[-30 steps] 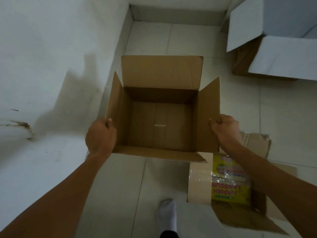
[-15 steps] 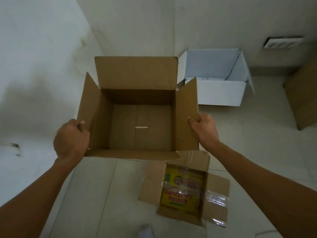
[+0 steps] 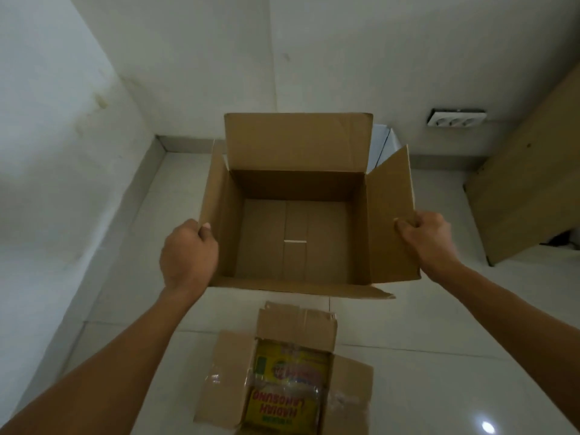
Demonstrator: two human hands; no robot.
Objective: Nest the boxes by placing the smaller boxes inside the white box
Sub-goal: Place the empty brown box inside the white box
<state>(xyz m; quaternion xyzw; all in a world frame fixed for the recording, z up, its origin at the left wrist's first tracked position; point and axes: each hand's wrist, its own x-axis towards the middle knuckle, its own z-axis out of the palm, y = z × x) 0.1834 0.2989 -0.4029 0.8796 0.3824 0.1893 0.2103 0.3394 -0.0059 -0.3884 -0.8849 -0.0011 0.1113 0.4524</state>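
Observation:
I hold an open, empty brown cardboard box (image 3: pixel 298 189) off the floor in front of me. My left hand (image 3: pixel 188 252) grips its left flap. My right hand (image 3: pixel 426 238) grips its right flap. Behind the brown box, only a sliver of the white box (image 3: pixel 383 146) shows near the far wall; the rest is hidden. On the floor below lies a smaller brown box (image 3: pixel 282 372) with open flaps and a yellow printed panel.
White walls meet in a corner ahead and on the left. A wooden board (image 3: pixel 527 183) leans at the right. A wall socket (image 3: pixel 456 120) sits low on the far wall. The floor is pale tile.
The brown box has moved right and forward in my hands and now covers most of the white box. The view turned toward the room's corner. My grip is unchanged.

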